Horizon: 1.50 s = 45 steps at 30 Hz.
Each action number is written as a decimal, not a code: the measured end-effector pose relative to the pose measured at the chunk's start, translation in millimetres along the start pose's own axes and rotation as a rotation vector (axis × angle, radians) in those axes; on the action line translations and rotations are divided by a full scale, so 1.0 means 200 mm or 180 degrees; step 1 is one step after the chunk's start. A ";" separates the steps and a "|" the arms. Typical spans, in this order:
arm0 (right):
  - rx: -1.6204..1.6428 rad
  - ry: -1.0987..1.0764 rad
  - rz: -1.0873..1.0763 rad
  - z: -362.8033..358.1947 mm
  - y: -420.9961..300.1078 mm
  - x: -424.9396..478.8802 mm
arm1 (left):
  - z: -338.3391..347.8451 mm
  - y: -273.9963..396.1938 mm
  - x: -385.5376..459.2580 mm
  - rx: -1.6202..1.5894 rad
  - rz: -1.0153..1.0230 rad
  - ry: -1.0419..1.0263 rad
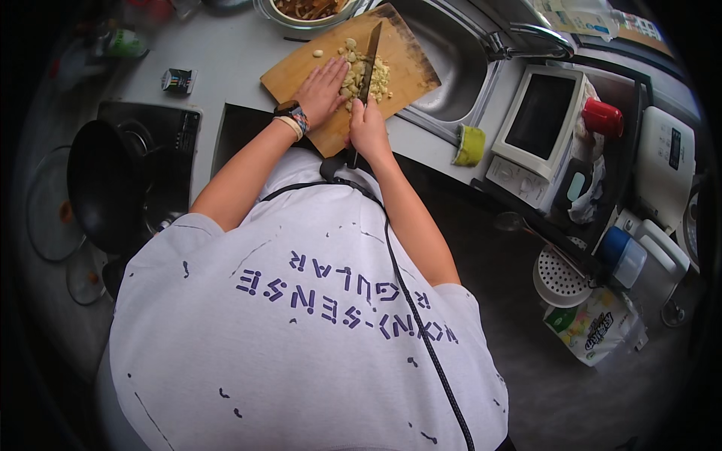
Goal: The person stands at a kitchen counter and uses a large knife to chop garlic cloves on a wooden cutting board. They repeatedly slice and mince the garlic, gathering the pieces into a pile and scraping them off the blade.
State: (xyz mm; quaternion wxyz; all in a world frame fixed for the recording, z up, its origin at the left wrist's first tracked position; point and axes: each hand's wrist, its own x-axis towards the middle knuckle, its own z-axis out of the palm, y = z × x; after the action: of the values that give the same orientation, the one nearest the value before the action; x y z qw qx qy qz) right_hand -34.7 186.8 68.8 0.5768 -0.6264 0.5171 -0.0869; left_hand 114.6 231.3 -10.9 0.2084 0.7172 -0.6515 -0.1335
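A wooden cutting board [406, 73] lies slanted on the counter, its far corner over the sink's edge. My right hand [368, 128] is closed around the handle of a kitchen knife [370, 62], whose long blade points away from me across the board. Right of the blade is a heap of finely chopped pale pieces [380, 79], which look like garlic. Larger peeled cloves and slices [351, 84] lie to its left, and one clove [318, 53] sits apart. With fingers stretched out, my left hand [322, 90] rests on the board beside the larger pieces; its fingertips reach their edge.
Beyond the board stands a bowl of brown sliced food [310, 8]. A steel sink [451, 73] with a faucet [536, 39] is at the right, near a yellow-green sponge [469, 145] and a microwave [538, 121]. At left, a black wok [104, 186] sits over the cooktop [189, 127].
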 end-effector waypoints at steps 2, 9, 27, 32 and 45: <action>0.0309 -0.0200 0.0236 -0.04 -0.11 0.00 | 0.00 0.00 0.00 0.0026 0.0010 0.0040; 0.0426 -0.0298 0.0263 -0.04 -0.08 -0.01 | -0.01 0.01 0.01 -0.0007 -0.0032 -0.0052; -0.0695 -0.0067 0.0261 -0.30 -0.25 -0.04 | 0.02 -0.01 0.01 0.0055 0.0033 -0.0052; -0.1519 0.0206 -0.0222 -0.29 -0.04 0.03 | 0.02 -0.01 0.01 0.0074 0.0032 -0.0016; -0.1261 -0.0400 0.0388 -0.44 -0.22 0.03 | 0.00 0.01 0.01 0.0175 0.0001 -0.0015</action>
State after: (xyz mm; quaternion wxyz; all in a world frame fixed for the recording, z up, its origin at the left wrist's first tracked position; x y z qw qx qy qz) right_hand -69.5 117.9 130.5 0.4776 -0.6994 0.5240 0.0906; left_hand 112.6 230.0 -10.6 0.1871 0.7222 -0.6555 -0.1171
